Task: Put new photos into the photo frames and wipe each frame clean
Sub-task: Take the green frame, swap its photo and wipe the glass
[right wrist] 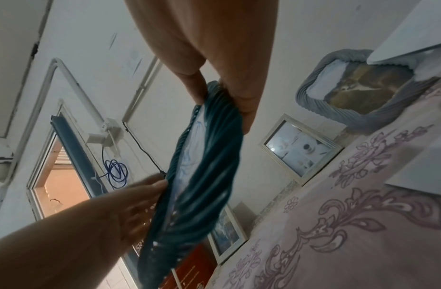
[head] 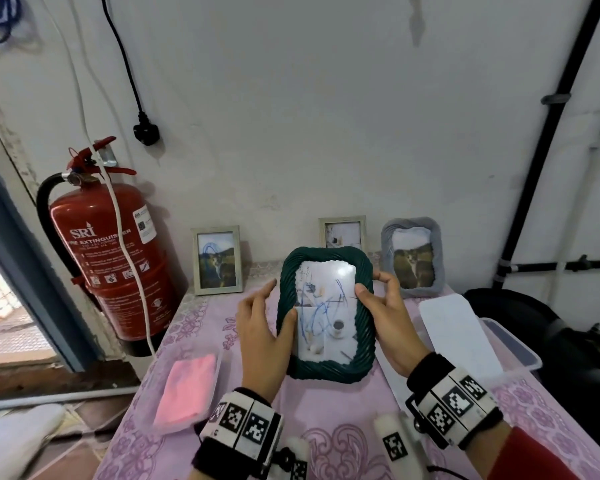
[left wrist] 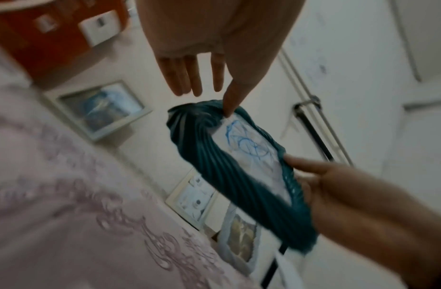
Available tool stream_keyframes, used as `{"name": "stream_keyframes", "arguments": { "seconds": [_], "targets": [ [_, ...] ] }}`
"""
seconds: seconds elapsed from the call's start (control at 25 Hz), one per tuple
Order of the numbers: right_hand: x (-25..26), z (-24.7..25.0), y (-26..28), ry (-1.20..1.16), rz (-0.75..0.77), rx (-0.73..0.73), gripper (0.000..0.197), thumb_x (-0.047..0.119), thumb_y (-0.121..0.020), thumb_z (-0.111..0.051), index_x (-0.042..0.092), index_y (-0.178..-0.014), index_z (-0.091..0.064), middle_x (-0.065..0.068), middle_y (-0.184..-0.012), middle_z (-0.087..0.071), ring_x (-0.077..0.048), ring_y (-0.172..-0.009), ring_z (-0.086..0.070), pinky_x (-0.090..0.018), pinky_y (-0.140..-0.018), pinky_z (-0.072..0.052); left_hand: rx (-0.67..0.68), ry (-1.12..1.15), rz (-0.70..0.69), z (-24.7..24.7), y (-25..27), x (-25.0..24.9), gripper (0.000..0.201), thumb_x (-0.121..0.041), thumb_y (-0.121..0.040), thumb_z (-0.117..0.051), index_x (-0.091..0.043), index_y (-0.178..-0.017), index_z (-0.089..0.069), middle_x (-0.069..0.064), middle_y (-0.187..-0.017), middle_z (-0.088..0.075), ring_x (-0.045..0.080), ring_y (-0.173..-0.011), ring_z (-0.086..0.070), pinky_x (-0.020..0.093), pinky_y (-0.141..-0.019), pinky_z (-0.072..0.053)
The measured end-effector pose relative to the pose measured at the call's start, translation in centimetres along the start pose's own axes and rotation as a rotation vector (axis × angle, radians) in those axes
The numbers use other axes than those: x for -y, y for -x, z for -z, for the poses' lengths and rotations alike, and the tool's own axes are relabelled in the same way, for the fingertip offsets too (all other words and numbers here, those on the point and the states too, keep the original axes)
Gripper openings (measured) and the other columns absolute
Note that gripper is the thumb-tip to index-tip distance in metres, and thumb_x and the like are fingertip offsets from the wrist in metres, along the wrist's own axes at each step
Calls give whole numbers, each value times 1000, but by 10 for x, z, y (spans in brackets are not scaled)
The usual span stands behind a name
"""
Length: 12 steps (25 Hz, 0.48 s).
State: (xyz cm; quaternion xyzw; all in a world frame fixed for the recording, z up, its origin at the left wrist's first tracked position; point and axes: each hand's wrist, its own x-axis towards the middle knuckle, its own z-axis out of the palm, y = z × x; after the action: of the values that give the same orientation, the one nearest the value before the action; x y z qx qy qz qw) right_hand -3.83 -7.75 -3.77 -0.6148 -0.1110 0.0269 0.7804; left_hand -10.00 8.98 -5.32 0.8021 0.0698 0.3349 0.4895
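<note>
A dark green ribbed photo frame is held upright above the pink tablecloth. Blue scribbles mark its glass over a white still-life photo. My right hand grips the frame's right edge, thumb on the front and fingers behind; the right wrist view shows this pinch on the frame. My left hand has straight fingers spread away, and only its thumb touches the left edge. In the left wrist view the left hand's thumb tip meets the frame's corner.
Three more frames stand against the wall: a silver one with a scribbled cat photo, a pale one, a grey ribbed one. A pink cloth lies in a clear tray. White sheets lie over a clear box. A fire extinguisher hangs at left.
</note>
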Motion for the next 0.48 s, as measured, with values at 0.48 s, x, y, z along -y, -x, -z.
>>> {"name": "stream_keyframes", "arguments": {
  "seconds": [0.48],
  "targets": [
    [14,-5,17,-108,20,172,27,34,-99,-35,22,-116,-53,-7,-84,-69,-21,-73,-67,-35,-68,-55,274,250,-95,-22,28,-43,52,-43,-86,-58,-47,-133,-36,-16,-126,-51,-4,-116,-50,21,-91,-48]
  ]
}}
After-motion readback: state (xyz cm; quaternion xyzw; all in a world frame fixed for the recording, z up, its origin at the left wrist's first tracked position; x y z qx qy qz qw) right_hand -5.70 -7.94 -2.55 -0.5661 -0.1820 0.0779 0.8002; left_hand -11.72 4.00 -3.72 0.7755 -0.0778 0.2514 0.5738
